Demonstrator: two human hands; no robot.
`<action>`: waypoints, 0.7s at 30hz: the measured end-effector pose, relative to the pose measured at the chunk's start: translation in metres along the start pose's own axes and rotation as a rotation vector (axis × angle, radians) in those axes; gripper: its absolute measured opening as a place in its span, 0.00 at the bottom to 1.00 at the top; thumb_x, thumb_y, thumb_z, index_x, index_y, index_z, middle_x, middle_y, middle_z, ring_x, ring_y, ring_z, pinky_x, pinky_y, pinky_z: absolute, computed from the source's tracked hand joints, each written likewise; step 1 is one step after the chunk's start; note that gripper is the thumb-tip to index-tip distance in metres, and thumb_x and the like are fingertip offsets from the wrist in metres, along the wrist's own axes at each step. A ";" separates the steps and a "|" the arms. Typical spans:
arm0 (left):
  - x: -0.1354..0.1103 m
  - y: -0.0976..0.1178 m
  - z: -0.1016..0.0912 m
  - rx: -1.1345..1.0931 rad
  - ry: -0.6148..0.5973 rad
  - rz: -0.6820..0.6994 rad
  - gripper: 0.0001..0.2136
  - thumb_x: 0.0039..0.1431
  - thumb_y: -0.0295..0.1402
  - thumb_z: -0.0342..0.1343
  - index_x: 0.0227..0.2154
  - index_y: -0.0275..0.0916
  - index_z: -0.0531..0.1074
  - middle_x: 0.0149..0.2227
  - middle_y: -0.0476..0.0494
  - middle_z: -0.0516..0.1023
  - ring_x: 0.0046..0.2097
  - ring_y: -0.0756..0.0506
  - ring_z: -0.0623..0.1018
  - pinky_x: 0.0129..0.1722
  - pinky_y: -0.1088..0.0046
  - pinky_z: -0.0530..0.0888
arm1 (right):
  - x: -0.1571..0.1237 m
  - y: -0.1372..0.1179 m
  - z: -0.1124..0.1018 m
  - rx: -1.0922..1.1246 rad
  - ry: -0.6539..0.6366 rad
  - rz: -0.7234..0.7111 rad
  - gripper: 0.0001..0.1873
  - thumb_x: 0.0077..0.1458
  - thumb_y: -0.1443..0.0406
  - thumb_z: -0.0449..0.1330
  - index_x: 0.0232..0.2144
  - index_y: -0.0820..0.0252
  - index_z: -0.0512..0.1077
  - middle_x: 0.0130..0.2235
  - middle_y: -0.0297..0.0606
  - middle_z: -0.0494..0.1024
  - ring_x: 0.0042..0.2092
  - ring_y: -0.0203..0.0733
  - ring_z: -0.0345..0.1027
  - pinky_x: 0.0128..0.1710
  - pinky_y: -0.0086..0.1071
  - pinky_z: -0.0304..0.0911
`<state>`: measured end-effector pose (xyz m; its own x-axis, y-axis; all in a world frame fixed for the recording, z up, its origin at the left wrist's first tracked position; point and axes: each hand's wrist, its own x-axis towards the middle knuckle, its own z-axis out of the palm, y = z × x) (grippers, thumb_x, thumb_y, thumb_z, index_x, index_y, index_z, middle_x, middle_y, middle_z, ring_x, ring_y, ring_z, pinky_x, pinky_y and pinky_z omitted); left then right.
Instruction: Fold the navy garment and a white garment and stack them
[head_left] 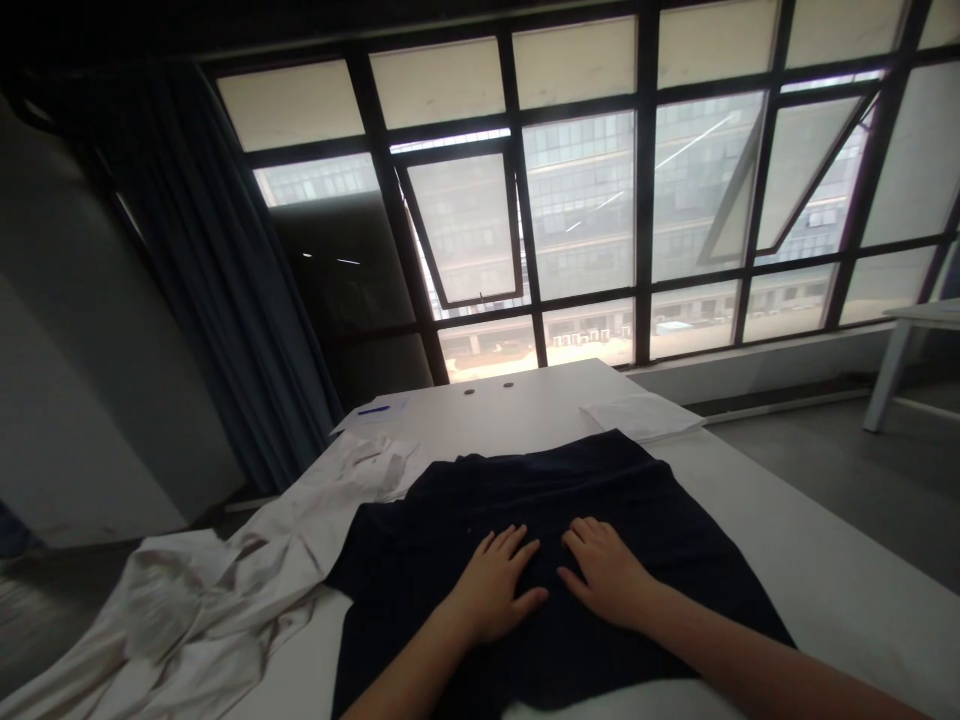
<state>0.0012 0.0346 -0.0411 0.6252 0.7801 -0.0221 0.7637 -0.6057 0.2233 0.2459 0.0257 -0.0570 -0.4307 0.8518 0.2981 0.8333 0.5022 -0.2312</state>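
Note:
A dark navy garment, apparently a T-shirt (555, 490), lies spread over the white table (750, 500) in front of me. My left hand (496, 585) rests palm down on its middle with the fingers stretched out and the thumb pointing right. Close by on the right, my right hand (604, 572) also lies on the dark cloth, fingers slightly bent and thumb apart. Neither hand grips anything. A small gap of cloth shows between the two hands. The garment's near edge is partly hidden by my forearms.
Crumpled white cloth (217, 600) hangs over the table's left side. Farther back lie a blue pen (373, 409) on paper and a flat white sheet or bag (641, 415). A dark blue curtain (217, 270) and windows (577, 200) stand beyond; another table (892, 370) is at right.

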 end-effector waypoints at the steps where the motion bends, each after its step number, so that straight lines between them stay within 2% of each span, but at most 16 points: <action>1: 0.003 -0.003 0.003 0.004 0.007 -0.005 0.34 0.65 0.59 0.44 0.69 0.51 0.53 0.72 0.45 0.50 0.71 0.35 0.51 0.68 0.48 0.51 | 0.003 0.001 0.004 0.003 -0.006 0.005 0.19 0.60 0.56 0.56 0.49 0.59 0.72 0.52 0.49 0.74 0.54 0.57 0.64 0.56 0.50 0.58; 3: 0.005 -0.009 0.008 0.013 0.022 -0.003 0.33 0.67 0.58 0.42 0.70 0.51 0.50 0.72 0.46 0.47 0.72 0.36 0.49 0.68 0.49 0.49 | 0.003 0.008 0.010 0.026 -0.040 0.008 0.29 0.61 0.51 0.55 0.57 0.62 0.69 0.60 0.52 0.69 0.61 0.59 0.59 0.62 0.52 0.52; 5: 0.003 -0.014 0.011 0.024 0.036 0.007 0.32 0.68 0.58 0.40 0.70 0.52 0.47 0.73 0.47 0.45 0.72 0.38 0.48 0.69 0.50 0.47 | -0.001 0.018 0.013 0.059 -0.104 -0.014 0.36 0.62 0.45 0.51 0.63 0.62 0.64 0.66 0.52 0.62 0.67 0.59 0.51 0.66 0.53 0.43; 9: 0.001 -0.007 0.013 0.067 0.057 -0.005 0.32 0.68 0.56 0.42 0.70 0.51 0.49 0.72 0.45 0.47 0.71 0.36 0.49 0.68 0.50 0.48 | -0.008 0.026 0.011 0.087 -0.217 -0.066 0.42 0.63 0.40 0.44 0.69 0.58 0.53 0.71 0.46 0.49 0.71 0.60 0.38 0.68 0.59 0.31; 12: 0.008 0.012 0.013 0.102 0.101 0.041 0.28 0.68 0.47 0.46 0.68 0.47 0.56 0.70 0.43 0.56 0.69 0.36 0.57 0.67 0.53 0.53 | -0.006 0.020 0.010 0.070 -0.275 -0.044 0.47 0.61 0.39 0.45 0.70 0.62 0.50 0.72 0.49 0.46 0.71 0.64 0.34 0.67 0.63 0.30; 15: 0.018 0.030 0.018 0.073 0.128 0.109 0.26 0.68 0.40 0.47 0.68 0.45 0.56 0.68 0.45 0.60 0.67 0.41 0.61 0.67 0.60 0.55 | -0.003 0.013 0.015 0.059 -0.254 -0.026 0.40 0.66 0.45 0.42 0.70 0.64 0.50 0.71 0.49 0.47 0.72 0.60 0.35 0.68 0.61 0.30; 17: 0.021 0.035 0.022 0.046 0.114 0.110 0.29 0.69 0.42 0.46 0.69 0.45 0.51 0.70 0.45 0.55 0.69 0.41 0.57 0.68 0.60 0.53 | -0.004 0.014 0.019 0.061 -0.215 -0.041 0.37 0.68 0.49 0.40 0.70 0.63 0.49 0.71 0.47 0.48 0.72 0.55 0.37 0.69 0.57 0.32; 21: 0.015 0.024 0.026 0.058 0.050 0.087 0.34 0.69 0.52 0.44 0.71 0.45 0.42 0.73 0.47 0.44 0.72 0.39 0.47 0.70 0.56 0.47 | -0.014 0.037 0.020 0.048 -0.173 -0.059 0.40 0.66 0.43 0.42 0.70 0.59 0.49 0.71 0.45 0.48 0.71 0.55 0.39 0.70 0.54 0.34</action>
<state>0.0328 0.0280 -0.0611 0.6815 0.7305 0.0440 0.7162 -0.6780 0.1655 0.2758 0.0353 -0.0880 -0.5347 0.8317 0.1496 0.7892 0.5548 -0.2636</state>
